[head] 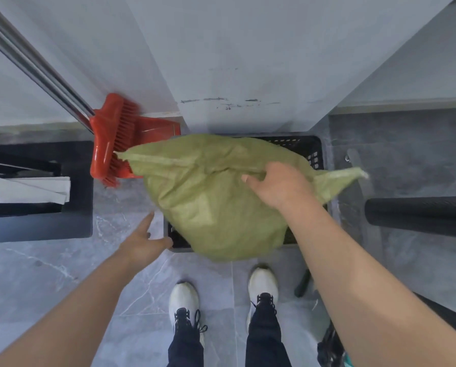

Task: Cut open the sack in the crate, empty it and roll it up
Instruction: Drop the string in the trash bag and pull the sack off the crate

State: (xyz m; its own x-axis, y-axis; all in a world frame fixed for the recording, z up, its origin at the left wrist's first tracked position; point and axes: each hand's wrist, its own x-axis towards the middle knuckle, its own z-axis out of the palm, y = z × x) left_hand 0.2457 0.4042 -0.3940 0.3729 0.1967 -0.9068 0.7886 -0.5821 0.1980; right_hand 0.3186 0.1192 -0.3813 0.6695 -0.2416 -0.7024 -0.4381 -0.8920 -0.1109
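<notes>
A full green woven sack (pixel 211 197) bulges out of a black plastic crate (pixel 307 149) that stands on the floor against a white wall. My right hand (pixel 277 185) is shut on a fold of the sack's upper side, near its right corner. My left hand (pixel 144 242) reaches toward the crate's near left corner with fingers spread and holds nothing. Most of the crate is hidden under the sack.
A red broom and dustpan (pixel 118 144) lean on the wall left of the crate. A black stand with white papers (pixel 36 192) is at the far left. A black ribbed roller (pixel 417 213) lies at the right. My two white shoes (pixel 184 303) stand on grey tiles just before the crate.
</notes>
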